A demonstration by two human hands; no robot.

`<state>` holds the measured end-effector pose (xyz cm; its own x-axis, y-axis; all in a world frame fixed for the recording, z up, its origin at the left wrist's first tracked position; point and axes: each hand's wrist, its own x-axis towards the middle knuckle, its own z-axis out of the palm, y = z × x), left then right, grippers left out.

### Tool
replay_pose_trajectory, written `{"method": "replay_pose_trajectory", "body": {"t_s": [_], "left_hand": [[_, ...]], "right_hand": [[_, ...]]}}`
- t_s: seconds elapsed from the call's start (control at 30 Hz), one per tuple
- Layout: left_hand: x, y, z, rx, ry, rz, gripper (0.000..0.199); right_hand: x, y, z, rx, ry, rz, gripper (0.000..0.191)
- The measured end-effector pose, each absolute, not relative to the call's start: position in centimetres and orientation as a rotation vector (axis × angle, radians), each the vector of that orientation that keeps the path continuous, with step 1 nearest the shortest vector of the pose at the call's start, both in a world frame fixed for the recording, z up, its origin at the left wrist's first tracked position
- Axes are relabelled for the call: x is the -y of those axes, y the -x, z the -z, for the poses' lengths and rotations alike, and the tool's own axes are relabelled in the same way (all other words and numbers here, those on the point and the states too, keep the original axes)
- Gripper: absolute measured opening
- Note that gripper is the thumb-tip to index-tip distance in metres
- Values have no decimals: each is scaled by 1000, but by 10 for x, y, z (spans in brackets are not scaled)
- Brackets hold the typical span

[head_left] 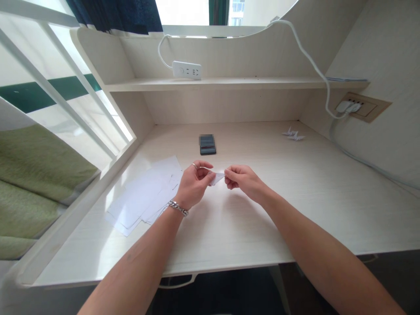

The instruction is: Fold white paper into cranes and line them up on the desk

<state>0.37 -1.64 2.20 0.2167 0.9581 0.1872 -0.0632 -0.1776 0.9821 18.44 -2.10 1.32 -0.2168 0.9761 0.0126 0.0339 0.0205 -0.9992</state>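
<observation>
Left hand (pixel 193 184) and right hand (pixel 242 178) are pinching a small folded paper (pixel 217 178) just below frame centre, each grip clamping one end; white sheets (pixel 144 188) are lying centre-left on the worktop (pixel 236 236).

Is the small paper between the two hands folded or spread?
Folded, it seems: the small paper tapers toward the right hand; separate layers are unclear.

Folded paper (pixel 217 178) partly hidden by fingers (pixel 231 174), blurred device (pixel 207 145), perhaps a phone
</observation>
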Motion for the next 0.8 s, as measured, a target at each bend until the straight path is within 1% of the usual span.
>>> {"method": "replay_pose_trajectory", "body": {"t_s": [0.17, 0.27, 0.37, 0.5, 0.67, 0.8], "left_hand": [[15, -2, -20, -934, -1416, -1196, 27], [14, -2, -19, -937, -1424, -1192, 26], [15, -3, -20, -917, -1414, -1170, 26], [16, -4, -19, -890, -1399, -1165, 26], [15, -2, -14, -888, -1463, -1128, 24], [14, -1, -11, -839, -1506, -1095, 22]], "right_hand": [[20, -187, -16, 1317, 1154, -1272, 36], [20, -186, -13, 1404, 1145, -1230, 36], [20, -184, -11, 1494, 1158, -1210, 33], [23, -183, -13, 1453, 1163, -1261, 31], [27, -182, -14, 1644, 1173, -1129, 23], [26, -181, -12, 1672, 1135, -1113, 19]]}}
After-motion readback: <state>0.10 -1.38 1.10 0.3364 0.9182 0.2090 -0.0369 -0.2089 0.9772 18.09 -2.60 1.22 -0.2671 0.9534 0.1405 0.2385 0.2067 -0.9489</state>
